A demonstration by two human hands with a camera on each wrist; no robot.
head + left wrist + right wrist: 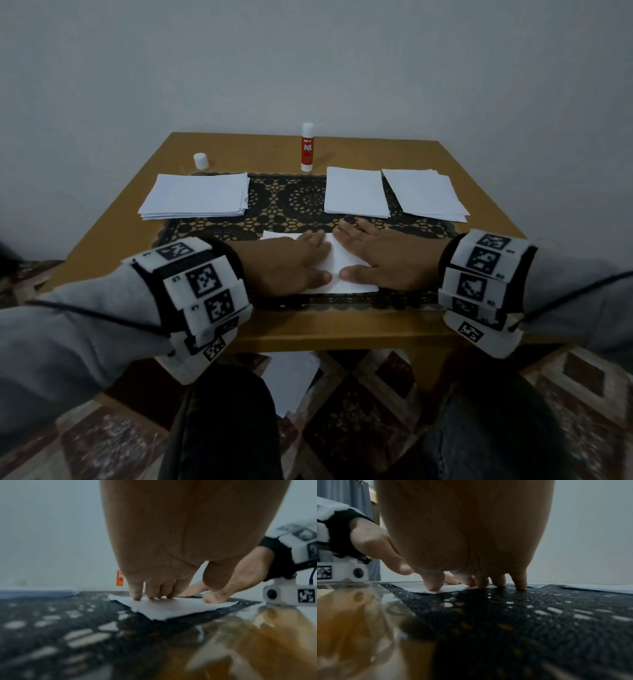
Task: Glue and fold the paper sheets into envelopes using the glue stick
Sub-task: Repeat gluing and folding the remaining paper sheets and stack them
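- Hands: left hand (294, 263) and right hand (383, 257) lie flat, fingers straight, pressing the folded sheet (337, 262) nearer the person than the glue stick (307, 147).
- Risk: uneven pressure could skew the glued fold.

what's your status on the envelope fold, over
Left hand and right hand flat, pressing folded white paper sheet. Red-and-white glue stick upright, uncapped, behind. Nothing in the way.

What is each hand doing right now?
Left hand: open, pressing flat on the paper.
Right hand: open, pressing flat on the same paper.
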